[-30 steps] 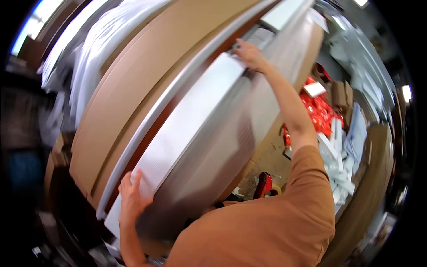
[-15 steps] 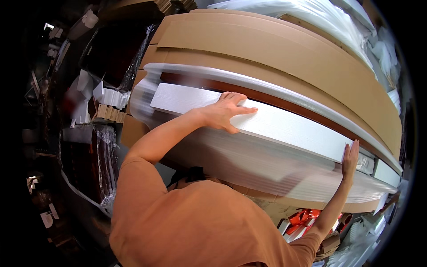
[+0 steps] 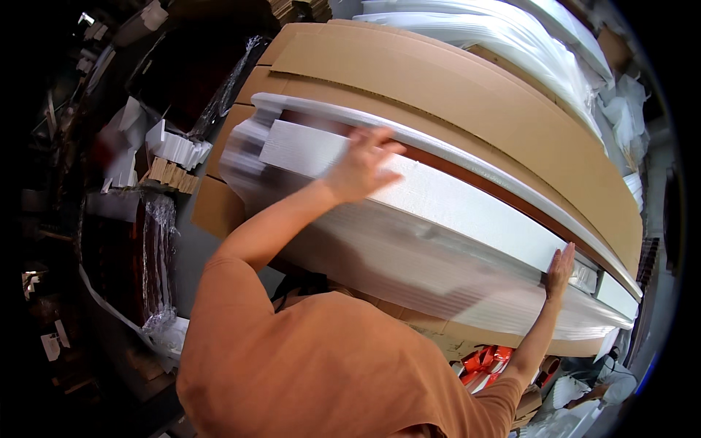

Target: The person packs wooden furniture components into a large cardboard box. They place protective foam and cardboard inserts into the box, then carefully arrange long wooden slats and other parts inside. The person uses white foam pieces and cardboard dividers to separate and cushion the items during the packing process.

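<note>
From where I watched, I saw no box or bin with anything readable inside it; at the lower right there was only a jumble of red packets and white bits, too small for me to sort. What I could count: one long white foam strip lying across the middle, one clear plastic wrap stretched over the pale panel below it, two brown cardboard sheets stacked behind, and a pile of white foam sheets at the top. To the left sat a small cluster of white foam blocks; I could not count them surely. Both hands belonged to the person in the orange shirt. The left hand lay on the upper left part of the foam strip, fingers spread wide and blurred, gripping nothing that I could make out. The right hand was pressed flat and open against the strip near its far right end, fingers together, closed on nothing. The strip thus ran between the two hands, touching both, tilted down toward the right.
</note>
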Demonstrator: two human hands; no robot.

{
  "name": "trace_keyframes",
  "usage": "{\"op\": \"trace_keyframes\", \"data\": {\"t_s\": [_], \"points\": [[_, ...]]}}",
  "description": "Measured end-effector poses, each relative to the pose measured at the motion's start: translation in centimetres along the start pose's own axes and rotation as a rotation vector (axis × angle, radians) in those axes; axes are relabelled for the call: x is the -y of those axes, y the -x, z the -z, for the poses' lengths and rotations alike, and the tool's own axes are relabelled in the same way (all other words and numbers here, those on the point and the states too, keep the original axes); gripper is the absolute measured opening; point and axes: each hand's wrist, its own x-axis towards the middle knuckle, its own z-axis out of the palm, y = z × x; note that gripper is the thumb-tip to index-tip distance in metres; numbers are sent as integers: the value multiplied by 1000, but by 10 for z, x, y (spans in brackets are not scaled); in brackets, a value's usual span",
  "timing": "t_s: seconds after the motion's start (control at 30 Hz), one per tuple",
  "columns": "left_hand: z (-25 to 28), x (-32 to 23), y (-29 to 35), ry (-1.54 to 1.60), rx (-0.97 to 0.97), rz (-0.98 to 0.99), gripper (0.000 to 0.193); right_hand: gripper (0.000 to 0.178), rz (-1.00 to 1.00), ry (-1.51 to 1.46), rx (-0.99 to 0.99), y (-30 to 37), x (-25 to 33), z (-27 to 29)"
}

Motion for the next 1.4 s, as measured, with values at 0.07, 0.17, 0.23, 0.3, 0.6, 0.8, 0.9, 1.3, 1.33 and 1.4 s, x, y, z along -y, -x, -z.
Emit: {"op": "trace_keyframes", "data": {"t_s": [0.07,0.17,0.23,0.3,0.6,0.8,0.9,1.3,1.33,1.4], "points": [[31,28,19,-460,11,313,49,52,19,19,7,2,-3,2],[64,67,60,-346,59,829,64,50,44,71,26,6,-12,3],[56,73,73,-401,73,820,66,52,-33,-8,87,-4,4,11],[51,77,73,-436,75,810,68,53,-74,-42,107,-7,13,19],[45,87,60,-450,198,933,75,56,-108,-103,118,-11,7,16],[13,101,83,-580,-108,814,69,54,-12,79,-17,-2,1,-6],[17,99,85,-566,-80,852,69,53,-17,62,-54,-1,10,-5],[-56,6,-10,-486,299,78,59,59,-484,114,67,-3,76,24],[-61,-6,-15,-546,314,104,60,66,-377,35,387,5,103,61],[-74,-21,-16,-600,285,81,62,63,-362,3,14,81,128,53]]}}
